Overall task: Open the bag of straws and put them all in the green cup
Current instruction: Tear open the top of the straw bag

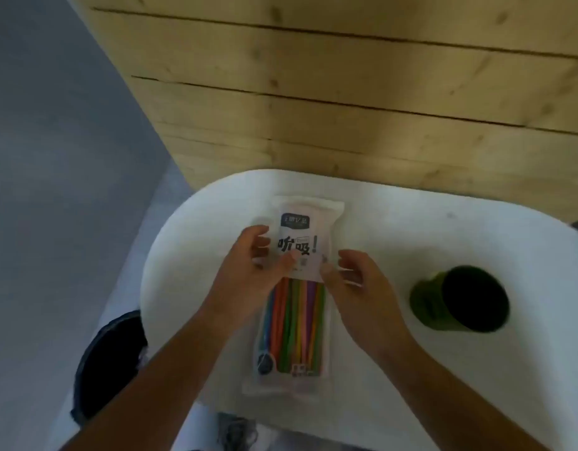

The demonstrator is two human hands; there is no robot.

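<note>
One bag of straws lay flat on the white table, its long axis running from 12 to 6 o'clock; the white printed half pointed to 12, the clear half with the coloured straws to 6. The straws were packed too tight to count, though orange, green, blue, yellow and purple ones showed. The bag looked sealed.

One green cup stood at 3 o'clock from the bag, well apart from it, mouth up and dark inside.

Two bare hands met at the bag's middle. The left hand curled loosely over the bag's left edge, thumb on the printed face. The right hand curled loosely at the right edge, thumb tip on the bag; whether either hand actually pinched the plastic could not be told.

The table had rounded corners, and the bag's near end lay close to the 6 o'clock edge. A pine plank wall rose just behind the far edge at 12. Grey floor spread at 9 and 10, and one dark round bin sat at 8, below the table. Bare tabletop lay between bag and cup.
</note>
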